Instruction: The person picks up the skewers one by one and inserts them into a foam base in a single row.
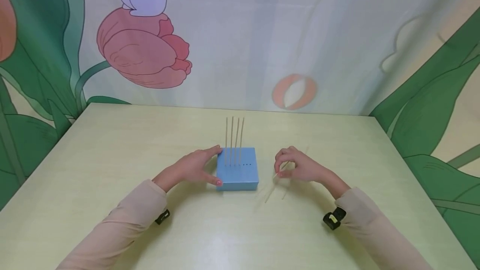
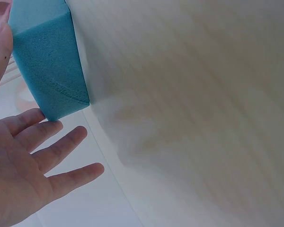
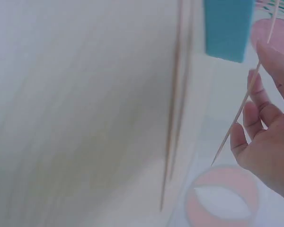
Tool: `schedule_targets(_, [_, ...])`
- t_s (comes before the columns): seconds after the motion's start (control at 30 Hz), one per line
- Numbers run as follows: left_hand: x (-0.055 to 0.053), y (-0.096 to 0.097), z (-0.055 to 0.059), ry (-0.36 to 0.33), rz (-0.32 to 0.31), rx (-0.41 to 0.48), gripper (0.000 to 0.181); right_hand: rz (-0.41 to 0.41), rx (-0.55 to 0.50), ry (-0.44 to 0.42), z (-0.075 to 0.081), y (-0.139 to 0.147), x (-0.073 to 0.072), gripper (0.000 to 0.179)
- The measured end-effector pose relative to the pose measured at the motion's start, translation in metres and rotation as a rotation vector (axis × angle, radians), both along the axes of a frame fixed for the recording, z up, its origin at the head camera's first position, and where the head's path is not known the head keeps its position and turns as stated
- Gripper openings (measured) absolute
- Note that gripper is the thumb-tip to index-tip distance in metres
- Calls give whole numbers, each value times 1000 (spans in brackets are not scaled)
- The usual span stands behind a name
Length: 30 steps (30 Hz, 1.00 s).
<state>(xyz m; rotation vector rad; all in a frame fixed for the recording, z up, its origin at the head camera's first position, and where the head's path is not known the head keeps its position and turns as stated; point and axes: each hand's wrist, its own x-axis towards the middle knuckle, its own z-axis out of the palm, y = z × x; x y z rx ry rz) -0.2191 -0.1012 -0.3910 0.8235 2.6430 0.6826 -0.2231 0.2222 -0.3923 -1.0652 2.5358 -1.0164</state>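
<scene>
A blue block (image 1: pixel 237 178), foam-like in the left wrist view, sits mid-table with several thin wooden sticks (image 1: pixel 231 136) upright in a row in its top. Three small dark holes (image 1: pixel 246 164) continue that row to the right. My left hand (image 1: pixel 195 166) rests against the block's left side, thumb at the near corner, index finger at the far one; its other fingers spread out straight. Right of the block, my right hand (image 1: pixel 298 165) pinches one thin stick (image 3: pixel 224 142) between thumb and fingers, slanted in the air. Two more loose sticks (image 3: pixel 173 94) lie on the table beneath.
The pale wooden table (image 1: pixel 112 157) ends at a far edge. Behind it hangs a curtain (image 1: pixel 240 53) printed with leaves and a flower. A black camera (image 1: pixel 333 218) is strapped at the right wrist, another (image 1: pixel 162 217) at the left.
</scene>
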Motion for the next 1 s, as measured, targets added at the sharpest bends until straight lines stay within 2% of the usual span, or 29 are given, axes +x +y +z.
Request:
schedule_targets(0.1, [0,0,-1,4,1,-2,99,1,-69,-1,6,0,3,13])
schedule_targets(0.23, [1,0,0,12,1,-7,98,-42,-139,-15,13,-2,7,7])
schedule_targets(0.5, [1,-1,0,11,1,-4,98,-73,-354,27,23,-6,13,9])
schedule_targets(0.7, [1,-2,0,16,5,-5,98,-98,-403,14,28,-13,14,8])
schedule_targets(1.0, [2,-3,0,19,-1,3,97,-55,-545,31,32,-22,13,10])
